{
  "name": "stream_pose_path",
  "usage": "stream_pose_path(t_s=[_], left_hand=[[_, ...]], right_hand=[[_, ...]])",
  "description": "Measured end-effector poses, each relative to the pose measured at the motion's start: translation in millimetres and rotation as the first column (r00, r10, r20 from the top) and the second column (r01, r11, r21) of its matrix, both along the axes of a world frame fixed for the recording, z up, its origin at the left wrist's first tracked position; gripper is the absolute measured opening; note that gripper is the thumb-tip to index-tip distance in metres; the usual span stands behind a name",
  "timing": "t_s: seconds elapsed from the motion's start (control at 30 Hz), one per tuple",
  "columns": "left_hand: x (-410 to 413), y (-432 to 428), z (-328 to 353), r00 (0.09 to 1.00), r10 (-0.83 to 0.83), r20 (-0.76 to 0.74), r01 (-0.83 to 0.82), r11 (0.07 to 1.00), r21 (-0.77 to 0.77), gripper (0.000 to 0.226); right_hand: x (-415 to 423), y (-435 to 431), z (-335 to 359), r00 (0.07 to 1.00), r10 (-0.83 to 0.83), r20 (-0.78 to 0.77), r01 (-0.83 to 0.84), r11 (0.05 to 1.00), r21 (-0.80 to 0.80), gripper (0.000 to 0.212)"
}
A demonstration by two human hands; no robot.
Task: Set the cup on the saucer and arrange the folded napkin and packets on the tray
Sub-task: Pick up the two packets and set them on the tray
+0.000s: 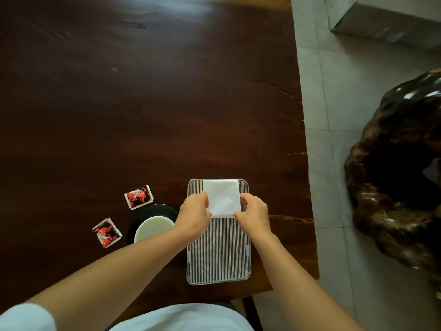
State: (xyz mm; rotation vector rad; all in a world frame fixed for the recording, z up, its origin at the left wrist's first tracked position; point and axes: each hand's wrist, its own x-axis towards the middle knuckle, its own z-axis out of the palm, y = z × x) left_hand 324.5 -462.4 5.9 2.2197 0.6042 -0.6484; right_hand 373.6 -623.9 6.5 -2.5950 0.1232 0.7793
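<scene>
Both hands are on the folded white napkin (222, 197), which lies on the far end of the tray (218, 249). The left hand (193, 217) pinches its near left edge, and the right hand (253, 217) pinches its near right corner, so the two hands are apart with the napkin between them. The tray is a ribbed, striped rectangle lying lengthwise on the dark wooden bench (143, 103), near its right edge. Just left of the tray, partly hidden by the left forearm, a pale cup (152, 229) stands on a black saucer (155, 211). Two red packets lie on the bench outside the tray: one packet (139, 197) just beyond the saucer, the other packet (107, 232) to its left. A dark gnarled wooden stump (401, 177) stands on the tiled floor to the right.
</scene>
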Motion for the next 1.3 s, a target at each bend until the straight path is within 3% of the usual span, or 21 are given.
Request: stream_pose_path(t_s=[0.07, 0.33, 0.57, 0.73, 0.83, 1.03, 1.3], left_hand=[[1, 2, -1, 0.999, -0.029, -0.027, 0.03, 0.999, 0.014, 0.004], [6, 14, 15, 0.987, -0.149, -0.06, 0.152, 0.986, 0.061, 0.015], [-7, 54, 44, 0.997, -0.028, 0.067, 0.027, 0.999, 0.027, 0.013], [-35, 105, 51, 0.991, 0.101, 0.091, -0.113, 0.983, 0.143, 0.009], [-56, 134, 47, 0.977, 0.199, 0.078, -0.211, 0.96, 0.182, 0.007], [-100, 174, 33, 0.946, 0.323, 0.009, -0.316, 0.918, 0.238, 0.008], [-134, 190, -4, 0.964, 0.237, -0.123, -0.194, 0.938, 0.286, 0.045]], right_hand=[[-2, 0, -1, 1.0, 0.007, -0.014, -0.008, 0.998, -0.065, 0.028], [-7, 2, 3, 0.999, 0.035, -0.017, -0.037, 0.988, -0.15, 0.019], [-6, 7, 12, 0.994, 0.102, -0.05, -0.111, 0.966, -0.234, 0.023], [4, 24, 32, 0.983, 0.176, 0.046, -0.149, 0.924, -0.353, 0.022], [8, 47, 40, 0.969, 0.24, 0.065, -0.212, 0.934, -0.288, 0.032], [-5, 134, 37, 0.887, 0.461, -0.004, -0.461, 0.887, 0.015, 0.018], [-23, 222, 13, 0.727, 0.687, 0.016, -0.687, 0.726, 0.047, 0.038]])
